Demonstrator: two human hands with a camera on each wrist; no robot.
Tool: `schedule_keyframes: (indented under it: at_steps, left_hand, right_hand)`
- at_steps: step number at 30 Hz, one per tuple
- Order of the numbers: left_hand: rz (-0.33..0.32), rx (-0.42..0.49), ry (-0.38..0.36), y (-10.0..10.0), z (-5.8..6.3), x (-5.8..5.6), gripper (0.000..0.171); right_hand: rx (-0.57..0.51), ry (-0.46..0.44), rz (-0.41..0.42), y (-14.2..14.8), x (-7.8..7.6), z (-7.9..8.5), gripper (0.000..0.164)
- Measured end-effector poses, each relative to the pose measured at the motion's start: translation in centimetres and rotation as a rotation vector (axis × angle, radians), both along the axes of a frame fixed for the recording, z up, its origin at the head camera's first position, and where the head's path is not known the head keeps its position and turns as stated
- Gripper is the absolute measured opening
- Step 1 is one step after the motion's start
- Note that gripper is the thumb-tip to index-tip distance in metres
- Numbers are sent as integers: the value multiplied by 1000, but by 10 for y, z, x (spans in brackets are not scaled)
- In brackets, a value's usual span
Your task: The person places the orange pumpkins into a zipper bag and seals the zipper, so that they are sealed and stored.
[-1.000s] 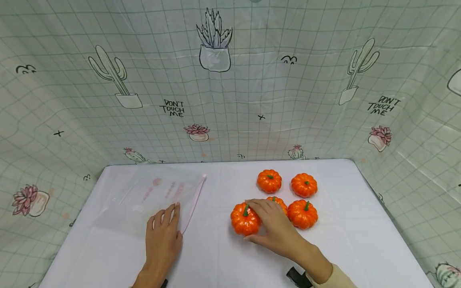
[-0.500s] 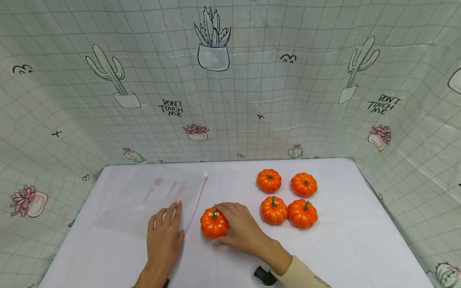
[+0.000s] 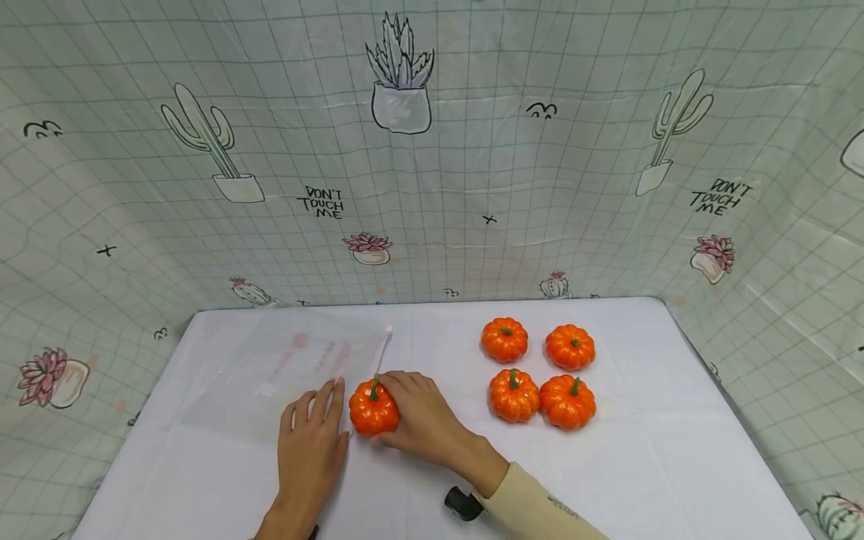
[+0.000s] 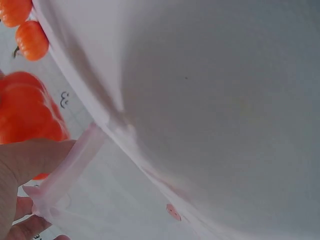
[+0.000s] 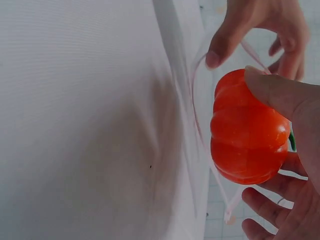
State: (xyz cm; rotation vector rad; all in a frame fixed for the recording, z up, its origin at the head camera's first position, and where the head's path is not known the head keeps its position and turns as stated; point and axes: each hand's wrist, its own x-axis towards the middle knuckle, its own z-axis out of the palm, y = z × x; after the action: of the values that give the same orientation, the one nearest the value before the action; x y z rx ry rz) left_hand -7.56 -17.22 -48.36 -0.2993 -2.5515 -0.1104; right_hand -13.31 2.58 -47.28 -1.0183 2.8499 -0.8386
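My right hand (image 3: 427, 420) grips a small glossy orange toy pumpkin (image 3: 371, 412) with a green stem, thumb on one side and fingers on the other. The pumpkin is at the mouth of a clear plastic bag (image 3: 236, 382) with a pink edge and faint pink print. My left hand (image 3: 310, 446) lies over the bag near that mouth. In the left wrist view the pink edge (image 4: 75, 162) passes between its thumb and fingers. The right wrist view shows the mouth gaping, with the pumpkin (image 5: 247, 130) in front of it.
Several more orange pumpkins (image 3: 514, 395) stand in a group on the right of the white table (image 3: 648, 480). A curtain (image 3: 459, 165) printed with cacti hangs around the back and sides. A black wrist device (image 3: 463, 503) sits by the right sleeve.
My right hand has carried the pumpkin left, from beside the other pumpkins to the bag's mouth. The left hand has stayed nearly in place, and the bag's pink edge has shifted slightly.
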Motion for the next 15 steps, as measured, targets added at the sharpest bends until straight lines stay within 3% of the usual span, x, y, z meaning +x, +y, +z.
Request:
schedule_keyframes:
  at_steps: [9,15]
  left_hand:
    - [-15,-15,39,4,-1,-1,92]
    - [-27,-18,54,7,-3,-2,84]
  right_hand:
    - [71,25,4,-15,-8,-4,84]
    - [79,56,11,-22,-13,-10,82]
